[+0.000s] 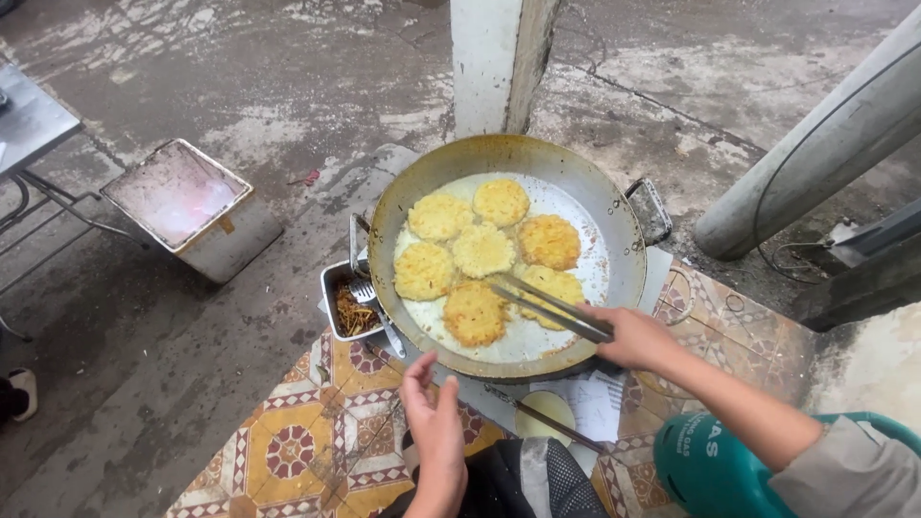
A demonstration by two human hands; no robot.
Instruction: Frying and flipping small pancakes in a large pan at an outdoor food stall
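Metal tongs point(552, 309) in right hand's point(631, 338) closed grip, over fritters point(477, 313), left hand point(434, 422) open, empty

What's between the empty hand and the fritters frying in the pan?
Only the pan's near rim; the left hand hovers just outside it, empty, nearest one fritter, seen from the head camera.

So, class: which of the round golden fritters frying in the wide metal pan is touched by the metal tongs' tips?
The front-centre fritter, nearest the pan's near rim; the tongs reach it.
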